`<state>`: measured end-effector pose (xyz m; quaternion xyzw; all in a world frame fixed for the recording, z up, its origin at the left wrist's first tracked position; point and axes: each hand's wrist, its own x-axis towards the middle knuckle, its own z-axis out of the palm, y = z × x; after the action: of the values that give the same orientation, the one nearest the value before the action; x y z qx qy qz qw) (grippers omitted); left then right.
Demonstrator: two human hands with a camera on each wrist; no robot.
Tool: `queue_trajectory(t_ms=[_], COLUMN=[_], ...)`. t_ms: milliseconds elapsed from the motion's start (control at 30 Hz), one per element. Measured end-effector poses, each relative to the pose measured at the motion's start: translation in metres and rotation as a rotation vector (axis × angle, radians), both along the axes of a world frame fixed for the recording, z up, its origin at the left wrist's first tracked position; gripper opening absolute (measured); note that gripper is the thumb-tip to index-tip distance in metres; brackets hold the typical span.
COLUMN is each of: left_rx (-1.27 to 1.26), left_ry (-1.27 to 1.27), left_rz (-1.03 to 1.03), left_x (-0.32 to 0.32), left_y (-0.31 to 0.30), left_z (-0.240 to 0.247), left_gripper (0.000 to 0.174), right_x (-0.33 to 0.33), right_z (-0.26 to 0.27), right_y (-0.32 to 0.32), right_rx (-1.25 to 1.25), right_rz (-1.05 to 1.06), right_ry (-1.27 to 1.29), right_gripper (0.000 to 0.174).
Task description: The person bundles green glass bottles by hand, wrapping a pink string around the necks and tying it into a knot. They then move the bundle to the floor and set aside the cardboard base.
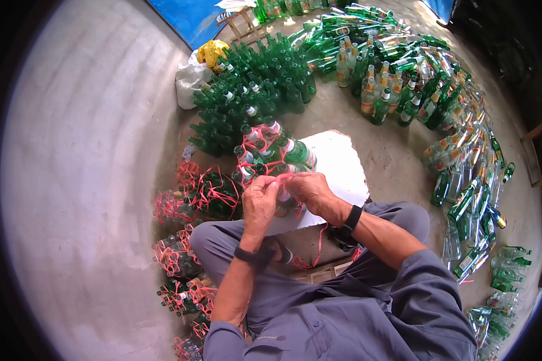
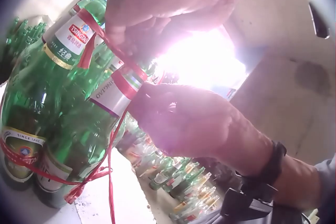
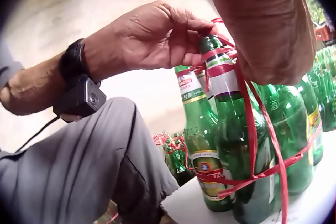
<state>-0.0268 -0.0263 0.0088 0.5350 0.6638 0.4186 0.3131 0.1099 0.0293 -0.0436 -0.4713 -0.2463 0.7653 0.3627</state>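
A bundle of green beer bottles (image 3: pixel 236 134) stands upright on a white board (image 1: pixel 341 162) in front of the seated person. Red plastic strapping twine (image 3: pixel 252 121) runs around the bottles' bodies and between their necks, with loose ends hanging down the side. At the near bottle necks, the left hand (image 1: pixel 259 201) pinches the twine between thumb and fingers. Close beside it the right hand (image 1: pixel 310 189) grips the twine too, fingers curled. In the right wrist view the left fingertips (image 3: pixel 202 27) are right at a bottle's mouth; the right hand's fingertips are hidden there.
Many loose green bottles (image 1: pixel 283 66) stand beyond the board. Clear and green bottles (image 1: pixel 464 180) lie piled along the right. Twine-tied bundles (image 1: pixel 177 256) line the wall at left. A white sack (image 1: pixel 193 84) and a yellow bag (image 1: pixel 212 54) sit by the wall.
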Motion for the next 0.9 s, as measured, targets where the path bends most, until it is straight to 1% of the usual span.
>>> queue_trajectory(t_ms=[33, 67, 100, 133, 200, 267, 333, 367, 433, 467, 533, 567, 633, 700, 800, 867, 900], left_rx=[-0.004, -0.002, -0.005, -0.008, -0.009, -0.012, 0.089, 0.089, -0.015, -0.016, -0.032, -0.032, -0.036, -0.022, -0.005, -0.002, -0.054], left_ry=[0.008, 0.008, 0.007, 0.005, -0.020, -0.047, 0.011, 0.011, -0.014, -0.013, 0.060, 0.061, 0.164, 0.181, 0.223, 0.249, 0.264], left_rz=[0.012, 0.013, 0.015, 0.017, 0.021, 0.024, 0.027, 0.027, 0.008, 0.008, -0.063, -0.061, -0.105, -0.117, -0.130, -0.134, -0.149], left_x=[0.000, -0.001, -0.002, -0.002, -0.003, -0.004, -0.006, -0.007, -0.002, -0.004, -0.008, -0.009, -0.009, -0.012, -0.015, -0.016, -0.017], left_y=[0.001, 0.001, 0.001, 0.002, 0.003, 0.003, 0.006, 0.006, 0.006, 0.007, 0.010, 0.011, 0.013, 0.016, 0.018, 0.019, 0.019], left_z=[0.000, -0.002, -0.003, -0.004, -0.004, -0.008, -0.013, -0.015, -0.001, -0.001, -0.002, -0.002, 0.001, -0.007, -0.014, -0.013, -0.010], left_gripper=[0.014, 0.014, 0.014, 0.014, 0.013, 0.012, 0.012, 0.012, 0.014, 0.014, 0.016, 0.016, 0.019, 0.019, 0.018, 0.018, 0.017], right_x=[-0.001, -0.002, -0.001, 0.000, 0.003, 0.003, 0.003, 0.002, 0.001, 0.001, 0.000, 0.000, -0.001, 0.000, 0.002, 0.003, 0.003], right_z=[-0.007, -0.016, -0.013, -0.010, -0.003, -0.004, -0.008, -0.010, -0.015, -0.018, -0.019, -0.020, -0.015, -0.009, -0.005, -0.008, -0.009], right_y=[0.000, 0.001, 0.000, 0.000, -0.003, -0.002, -0.001, 0.000, 0.000, 0.000, 0.000, 0.000, -0.001, -0.004, -0.005, -0.005, -0.005], right_rx=[0.001, -0.083, -0.167, -0.165, -0.253, -0.248, -0.241, -0.241, -0.241, -0.241, -0.242, -0.246, -0.251, -0.244, -0.244, -0.233, -0.223], right_rz=[0.001, -0.027, -0.055, -0.054, -0.043, -0.034, -0.025, -0.021, -0.017, -0.011, -0.005, -0.005, -0.004, -0.042, -0.030, -0.023, -0.012], right_ry=[0.001, 0.164, 0.327, 0.328, 0.386, 0.410, 0.433, 0.463, 0.495, 0.506, 0.518, 0.516, 0.513, 0.518, 0.520, 0.536, 0.552], right_gripper=[0.008, 0.007, 0.008, 0.008, 0.009, 0.009, 0.009, 0.008, 0.008, 0.008, 0.009, 0.011, 0.013, 0.017, 0.021, 0.020, 0.018])
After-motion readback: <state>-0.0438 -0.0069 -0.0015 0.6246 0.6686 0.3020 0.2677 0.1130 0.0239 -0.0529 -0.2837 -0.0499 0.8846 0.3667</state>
